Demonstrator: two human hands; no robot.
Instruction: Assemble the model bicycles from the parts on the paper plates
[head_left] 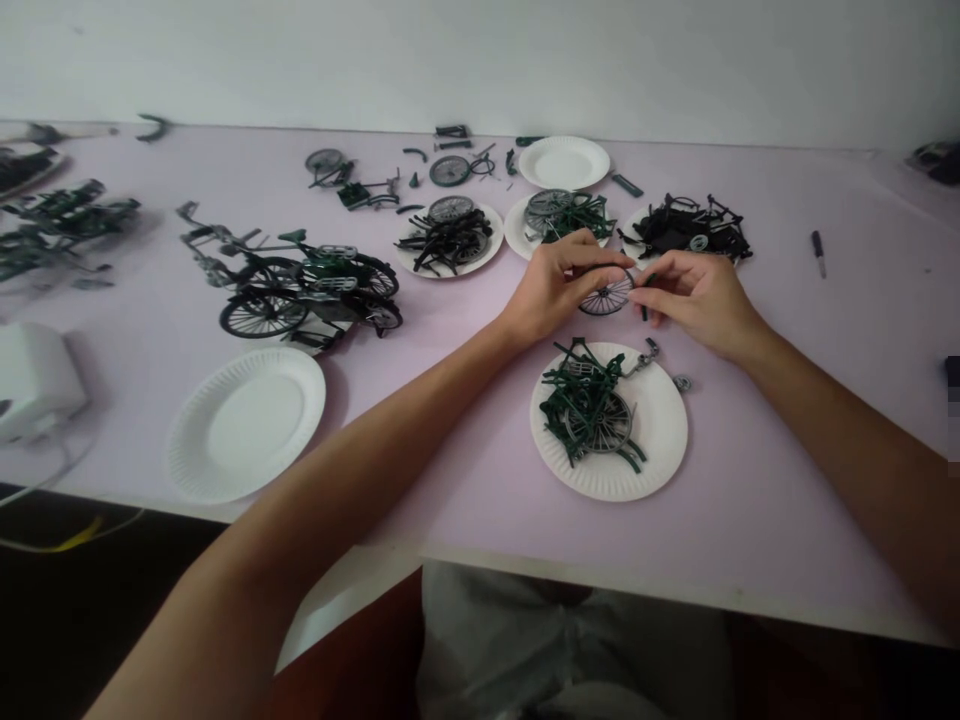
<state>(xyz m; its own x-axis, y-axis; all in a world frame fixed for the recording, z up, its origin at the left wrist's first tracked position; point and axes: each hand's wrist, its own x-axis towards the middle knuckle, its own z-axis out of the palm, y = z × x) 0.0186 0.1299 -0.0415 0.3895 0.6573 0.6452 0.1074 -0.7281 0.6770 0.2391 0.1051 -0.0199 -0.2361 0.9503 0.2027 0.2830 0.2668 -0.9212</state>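
Plates: six paper plates on the pale table [450, 470]; one with green parts [660, 430] just below the hands, three loaded ones [448, 262] just beyond them, one bare plate [564, 162] farther back, one bare plate [246, 422] well off to the left of the grip
Built bicycles: a cluster of finished green model bicycles [300, 285] left of the grip, lying and leaning together; I cannot count them surely; more blurred models [60, 215] at the far left edge
Loose bits: scattered wheels and frame pieces [390, 180] beyond the grip to the left; one small screwdriver [819, 250] well to the right
Hands: two, both bare; left hand [559, 285] reaches in from the lower left, fingers curled over the top of the wheel; right hand [697, 295] comes in from the right, fingertips pinched close at the wheel's right edge
Grip: both hands closed on the one small wheel [606, 295]; the right also pinches a small dark piece against it, too small to make out
Wheel: dark rim, thin spokes, held upright between the two hands, just above the table and just beyond the near plate of green parts
Near plate: tangled green frame pieces and another spoked wheel [600, 420]; a small metal bit [682, 382] lies on the table just beside its rim
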